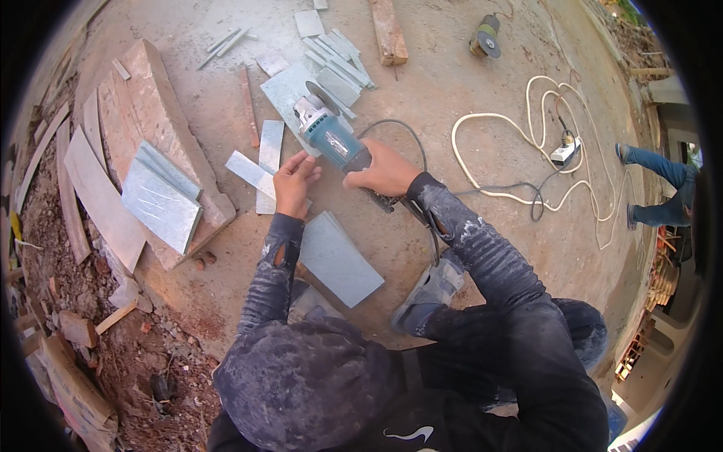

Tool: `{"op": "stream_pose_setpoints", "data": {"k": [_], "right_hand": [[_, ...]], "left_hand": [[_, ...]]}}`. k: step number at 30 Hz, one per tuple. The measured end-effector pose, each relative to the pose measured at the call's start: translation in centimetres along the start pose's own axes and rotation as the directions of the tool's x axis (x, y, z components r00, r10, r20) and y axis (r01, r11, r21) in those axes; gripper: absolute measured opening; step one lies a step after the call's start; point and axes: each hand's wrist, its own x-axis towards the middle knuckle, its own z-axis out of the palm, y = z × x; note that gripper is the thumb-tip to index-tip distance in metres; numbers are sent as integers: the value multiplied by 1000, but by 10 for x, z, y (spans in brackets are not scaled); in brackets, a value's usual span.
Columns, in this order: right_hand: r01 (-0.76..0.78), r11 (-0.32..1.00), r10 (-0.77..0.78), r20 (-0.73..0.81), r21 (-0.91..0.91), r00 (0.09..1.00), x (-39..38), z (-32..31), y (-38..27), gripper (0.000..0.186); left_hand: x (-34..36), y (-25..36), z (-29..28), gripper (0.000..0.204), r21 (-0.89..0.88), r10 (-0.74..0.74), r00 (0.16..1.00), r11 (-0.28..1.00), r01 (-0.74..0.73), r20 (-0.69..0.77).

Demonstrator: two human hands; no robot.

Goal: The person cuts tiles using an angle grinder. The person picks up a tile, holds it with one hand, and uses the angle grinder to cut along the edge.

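My right hand [382,167] is wrapped round the rear body of a teal angle grinder [335,142]. The grinder's round disc [322,96] stands over a pale grey-green tile [285,89] lying on the ground. My left hand [296,183] is closed, its fingers curled beside the grinder's front and the tile's near edge. What its fingertips grip, if anything, is hidden. Just beyond it, narrow tile strips [269,147] lie crossed. A larger tile slab [343,260] rests between my feet. Cut strips [339,64] lie heaped past the disc.
At the left, several tiles [160,197] lean on a stone block [154,98]. A second grinder [486,39] lies at the far right. A looped cream cable [467,162] runs to a white power socket [565,153]. Another person's legs [659,166] show at the right edge. Rubble [162,361] covers the near left.
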Motion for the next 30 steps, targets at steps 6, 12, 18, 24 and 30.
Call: {"op": "stream_pose_setpoints", "data": {"k": [6, 12, 18, 24, 30], "right_hand": [[52, 994, -42, 103, -97, 994, -20, -36, 12, 70], [171, 945, -107, 231, -278, 967, -4, -73, 2, 70], [238, 905, -115, 337, -351, 934, 29, -88, -16, 61], [315, 855, -196, 306, -412, 932, 63, -61, -26, 66], [220, 975, -210, 179, -40, 961, 37, -27, -44, 61]], "left_hand": [[1, 5, 1, 61, 62, 70, 995, 995, -74, 69], [2, 9, -3, 64, 98, 48, 995, 994, -56, 85], [3, 7, 2, 65, 95, 34, 996, 995, -42, 82], [5, 1, 1, 70, 33, 53, 998, 998, -55, 45], [16, 4, 9, 52, -32, 76, 995, 997, -75, 58]]}}
